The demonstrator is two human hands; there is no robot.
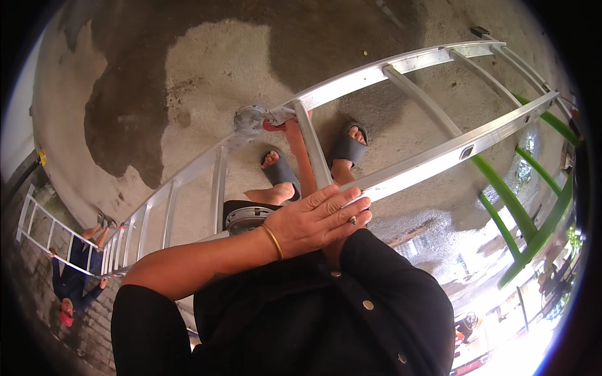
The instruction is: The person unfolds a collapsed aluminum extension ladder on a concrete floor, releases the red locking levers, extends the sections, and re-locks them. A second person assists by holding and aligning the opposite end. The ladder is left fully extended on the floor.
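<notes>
An aluminium folding ladder (426,163) stretches across in front of me, with a round hinge (249,119) on the far rail and another round hinge (249,219) on the near rail. My left hand (320,216), a gold band at its wrist, lies palm down with fingers stretched over the near rail's end. A small pointed thing by its fingers is too small to name. Below it, my right forearm passes between the rails. At the far hinge my right hand (292,128) grips a red lever (273,126); its fingers are partly hidden.
My feet in grey slippers (282,178) stand between the rails. At far left another person in dark clothes and a red cap (67,318) holds the ladder's other end. Green bars (505,194) show beyond the ladder at right. Wet patches (125,106) mark the concrete floor.
</notes>
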